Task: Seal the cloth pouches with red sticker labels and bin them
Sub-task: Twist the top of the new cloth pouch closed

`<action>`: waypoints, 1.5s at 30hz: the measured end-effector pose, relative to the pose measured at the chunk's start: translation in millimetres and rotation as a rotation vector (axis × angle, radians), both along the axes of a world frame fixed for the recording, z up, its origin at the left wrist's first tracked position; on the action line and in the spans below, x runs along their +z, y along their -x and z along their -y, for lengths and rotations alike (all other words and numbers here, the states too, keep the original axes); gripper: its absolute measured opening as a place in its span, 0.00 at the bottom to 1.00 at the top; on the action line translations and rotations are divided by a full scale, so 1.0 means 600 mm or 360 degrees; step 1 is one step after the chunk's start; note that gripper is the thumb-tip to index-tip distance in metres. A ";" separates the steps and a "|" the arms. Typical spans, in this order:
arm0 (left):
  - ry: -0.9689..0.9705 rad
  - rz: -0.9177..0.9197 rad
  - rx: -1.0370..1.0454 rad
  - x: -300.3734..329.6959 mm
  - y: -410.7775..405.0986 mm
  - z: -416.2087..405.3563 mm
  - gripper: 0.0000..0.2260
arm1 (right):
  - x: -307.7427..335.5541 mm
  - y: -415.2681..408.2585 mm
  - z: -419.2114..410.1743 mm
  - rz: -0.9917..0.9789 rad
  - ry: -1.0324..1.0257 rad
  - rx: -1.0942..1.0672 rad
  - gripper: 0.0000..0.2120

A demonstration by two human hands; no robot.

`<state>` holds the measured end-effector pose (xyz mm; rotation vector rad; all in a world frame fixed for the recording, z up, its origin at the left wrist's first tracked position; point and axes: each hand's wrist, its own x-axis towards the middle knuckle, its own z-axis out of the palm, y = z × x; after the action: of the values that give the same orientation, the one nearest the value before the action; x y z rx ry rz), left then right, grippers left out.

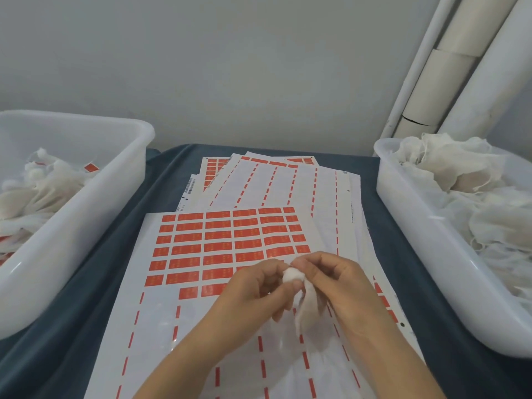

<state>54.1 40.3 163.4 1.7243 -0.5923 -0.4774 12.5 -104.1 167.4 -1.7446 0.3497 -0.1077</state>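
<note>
Head view, left hand (253,286) and right hand (331,277) both pinching a cloth pouch (299,289), over sticker sheet (218,243)

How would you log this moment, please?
left hand: holds cloth pouch | right hand: pinches pouch top | sticker sheet: beneath | seal: unseen

Pretty even, soft light here, kind of cool and flat, no obvious lamp direction. Shadows are weak, just faint smudges under the hands. There's a bit of sheen on the glossy sticker sheet (230,254) low down and small bright glints on the rim of the left bin (86,214) and the right bin (449,254). Whole shot is slightly soft, print on the labels unreadable. Wide-angle bend shows at the edges, the bins splay outward and the pipes (460,67) lean.
</note>
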 end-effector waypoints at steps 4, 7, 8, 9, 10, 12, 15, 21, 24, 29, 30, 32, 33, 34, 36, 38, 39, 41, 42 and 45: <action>0.0006 -0.0079 0.0046 0.000 -0.007 -0.002 0.05 | 0.006 0.003 0.001 -0.0006 0.0096 0.0064 0.11; 0.0054 -0.0121 0.0020 0.003 -0.010 -0.006 0.13 | 0.015 0.008 0.005 0.0004 0.0039 0.0232 0.17; 0.0063 -0.0132 0.0000 0.003 -0.010 -0.007 0.13 | 0.015 0.009 0.007 -0.0001 0.0075 0.0264 0.18; 0.0069 -0.0139 -0.0017 0.002 -0.011 -0.008 0.12 | 0.015 0.009 0.009 -0.0002 0.0138 0.0262 0.18; 0.0069 -0.0134 -0.0027 0.001 -0.011 -0.009 0.08 | 0.014 0.009 0.011 0.0006 0.0219 0.0237 0.17; 0.0075 -0.0095 -0.0032 -0.001 -0.012 -0.009 0.04 | 0.011 0.009 0.013 0.0036 0.0341 0.0172 0.13; 0.0161 0.0008 -0.0010 0.000 -0.013 -0.009 0.07 | 0.010 0.008 0.008 0.0074 0.0369 0.0162 0.08; 0.0346 0.0034 0.0082 0.001 -0.017 -0.014 0.11 | 0.007 0.008 0.001 -0.0103 -0.0368 0.0233 0.16; 0.0506 -0.0168 0.0055 0.003 -0.015 -0.014 0.12 | 0.016 0.013 -0.002 -0.0131 -0.1168 0.0504 0.07; 0.0632 -0.0475 0.0002 0.007 -0.011 -0.011 0.12 | 0.018 0.016 -0.001 -0.0195 -0.1505 0.0673 0.06; 0.0656 -0.0519 0.0012 0.007 -0.011 -0.011 0.10 | 0.020 0.016 -0.002 -0.0210 -0.1391 0.0669 0.04; 0.0709 -0.0578 0.0046 0.007 -0.011 -0.012 0.06 | 0.022 0.016 -0.006 -0.0218 -0.0916 0.0587 0.07; 0.0727 -0.0579 0.0068 0.007 -0.012 -0.012 0.05 | 0.021 0.015 -0.007 -0.0210 -0.0657 0.0506 0.08; 0.0735 -0.0565 0.0090 0.007 -0.014 -0.012 0.06 | 0.019 0.014 -0.007 -0.0184 -0.0507 0.0400 0.07; 0.0729 -0.0516 0.0124 0.008 -0.015 -0.013 0.10 | 0.014 0.013 -0.003 -0.0114 -0.0407 0.0281 0.09; 0.0722 -0.0440 0.0138 0.009 -0.014 -0.012 0.13 | 0.011 0.012 0.000 -0.0087 -0.0457 0.0282 0.10; 0.0717 -0.0405 0.0145 0.009 -0.013 -0.010 0.13 | 0.010 0.012 0.001 -0.0094 -0.0549 0.0311 0.08; 0.0718 -0.0368 0.0175 0.008 -0.009 -0.005 0.12 | 0.008 0.011 0.002 -0.0106 -0.0775 0.0423 0.08; 0.0725 -0.0366 0.0187 0.007 -0.007 -0.002 0.12 | 0.010 0.010 0.000 -0.0105 -0.0893 0.0486 0.08; 0.0691 -0.0385 0.0190 0.007 0.001 0.005 0.10 | 0.013 0.012 -0.005 -0.0114 -0.1207 0.0548 0.08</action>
<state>53.3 37.1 167.3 1.2586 -0.3813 -0.4284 5.3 -101.3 175.1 -1.0329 0.1077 0.3044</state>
